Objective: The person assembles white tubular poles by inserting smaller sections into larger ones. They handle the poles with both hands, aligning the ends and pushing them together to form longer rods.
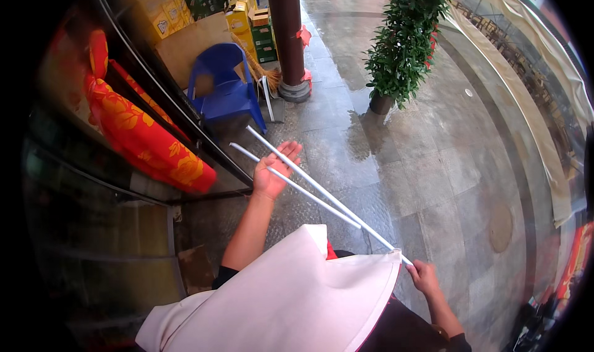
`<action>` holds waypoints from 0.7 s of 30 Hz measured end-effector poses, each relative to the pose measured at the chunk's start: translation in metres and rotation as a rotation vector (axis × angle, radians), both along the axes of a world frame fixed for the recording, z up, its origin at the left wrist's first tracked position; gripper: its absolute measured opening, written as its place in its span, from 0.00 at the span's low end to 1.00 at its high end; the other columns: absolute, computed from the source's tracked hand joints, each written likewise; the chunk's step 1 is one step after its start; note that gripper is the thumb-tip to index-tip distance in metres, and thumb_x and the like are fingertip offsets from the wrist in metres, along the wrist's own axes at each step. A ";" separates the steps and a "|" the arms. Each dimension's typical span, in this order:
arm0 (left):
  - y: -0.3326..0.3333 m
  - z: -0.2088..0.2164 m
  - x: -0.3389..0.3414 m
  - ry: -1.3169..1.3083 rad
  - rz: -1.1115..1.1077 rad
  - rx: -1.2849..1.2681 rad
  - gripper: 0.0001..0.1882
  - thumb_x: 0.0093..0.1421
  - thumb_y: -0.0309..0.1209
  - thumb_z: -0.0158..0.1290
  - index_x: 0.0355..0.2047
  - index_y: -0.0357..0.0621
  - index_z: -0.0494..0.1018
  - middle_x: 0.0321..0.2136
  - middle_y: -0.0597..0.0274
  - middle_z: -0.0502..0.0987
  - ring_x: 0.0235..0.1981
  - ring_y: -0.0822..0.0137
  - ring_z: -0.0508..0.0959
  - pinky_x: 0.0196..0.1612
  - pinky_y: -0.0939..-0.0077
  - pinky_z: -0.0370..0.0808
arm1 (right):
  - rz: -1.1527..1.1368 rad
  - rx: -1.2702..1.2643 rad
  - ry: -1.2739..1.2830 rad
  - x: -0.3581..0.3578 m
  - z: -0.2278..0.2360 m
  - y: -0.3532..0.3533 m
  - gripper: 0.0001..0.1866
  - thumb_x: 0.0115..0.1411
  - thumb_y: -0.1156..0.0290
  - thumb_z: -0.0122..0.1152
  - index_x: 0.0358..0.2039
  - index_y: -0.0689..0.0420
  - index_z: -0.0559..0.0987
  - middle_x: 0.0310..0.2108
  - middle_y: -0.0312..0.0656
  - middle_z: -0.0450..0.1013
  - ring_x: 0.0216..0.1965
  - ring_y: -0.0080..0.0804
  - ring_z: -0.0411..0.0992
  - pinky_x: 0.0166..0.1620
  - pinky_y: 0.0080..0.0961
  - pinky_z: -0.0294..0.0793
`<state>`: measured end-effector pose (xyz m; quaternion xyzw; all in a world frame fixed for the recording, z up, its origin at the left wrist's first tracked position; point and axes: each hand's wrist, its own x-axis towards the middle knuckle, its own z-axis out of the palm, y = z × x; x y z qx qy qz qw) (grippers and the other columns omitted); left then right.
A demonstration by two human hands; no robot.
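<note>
Two slim white rods slant across the middle. The longer rod [322,192] runs down to my right hand [424,276], whose fingers are closed around its lower end. Beside it lies the shorter rod [309,195], its lower end crossing close to the longer one. My left hand [272,173] is palm up under both rods, fingers stretched out, and the rods rest across it. A large pinkish-white cloth [266,296] with a red edge drapes over my body and left forearm. One cloth corner meets the longer rod just above my right hand; how they are joined is unclear.
A blue plastic chair [226,82] and a straw broom [263,73] are ahead, near a dark red column [286,30] and stacked cartons [247,21]. Rolled red-and-gold fabric [145,132] leans by the glass door frame at left. A potted leafy plant [405,48] stands on wet paving.
</note>
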<state>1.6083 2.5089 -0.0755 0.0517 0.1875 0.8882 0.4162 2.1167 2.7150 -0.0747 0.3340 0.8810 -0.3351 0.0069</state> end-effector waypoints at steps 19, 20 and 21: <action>-0.030 -0.027 -0.002 0.155 0.128 -0.398 0.20 0.63 0.25 0.41 0.55 0.43 0.68 0.52 0.52 0.74 0.46 0.60 0.78 0.40 0.70 0.76 | -0.320 -0.134 0.032 0.019 -0.035 0.003 0.21 0.66 0.60 0.54 0.20 0.61 0.76 0.14 0.34 0.68 0.18 0.21 0.66 0.23 0.26 0.65; -0.026 -0.034 0.000 0.188 0.064 -0.497 0.18 0.66 0.29 0.44 0.56 0.42 0.68 0.47 0.57 0.77 0.33 0.71 0.77 0.24 0.80 0.69 | -0.249 -0.102 0.087 0.008 -0.035 0.005 0.20 0.65 0.61 0.54 0.20 0.61 0.75 0.13 0.38 0.68 0.18 0.23 0.67 0.23 0.28 0.66; -0.015 -0.032 0.011 0.274 0.006 -0.559 0.18 0.67 0.31 0.46 0.56 0.43 0.68 0.46 0.58 0.77 0.31 0.73 0.75 0.22 0.83 0.67 | -0.189 -0.096 0.085 -0.005 -0.035 0.002 0.19 0.65 0.61 0.55 0.22 0.62 0.75 0.14 0.42 0.68 0.18 0.28 0.67 0.24 0.30 0.66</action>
